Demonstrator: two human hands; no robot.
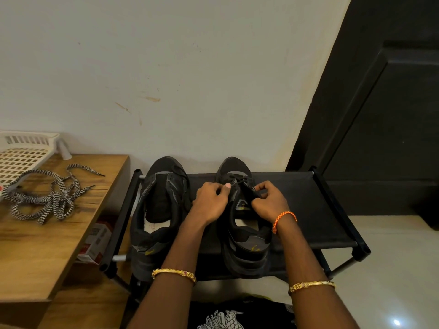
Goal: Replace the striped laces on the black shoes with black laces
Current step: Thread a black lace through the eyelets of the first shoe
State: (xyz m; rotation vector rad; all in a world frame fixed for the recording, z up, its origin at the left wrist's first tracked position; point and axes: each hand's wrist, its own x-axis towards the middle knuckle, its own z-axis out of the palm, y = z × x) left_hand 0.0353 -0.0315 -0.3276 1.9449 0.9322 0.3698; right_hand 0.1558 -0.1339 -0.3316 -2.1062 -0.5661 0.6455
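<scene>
Both forearms are bare, with no sleeves in view. The left arm (175, 260) wears one gold bangle (174, 273) with a small reddish stone set in an ornate section. The right arm (301, 257) wears a like gold bangle (311, 286) with an ornate knob at one side, and at the wrist an orange braided thread band (283, 220). The left hand (210, 203) shows a pale thumbnail (228, 185)
</scene>
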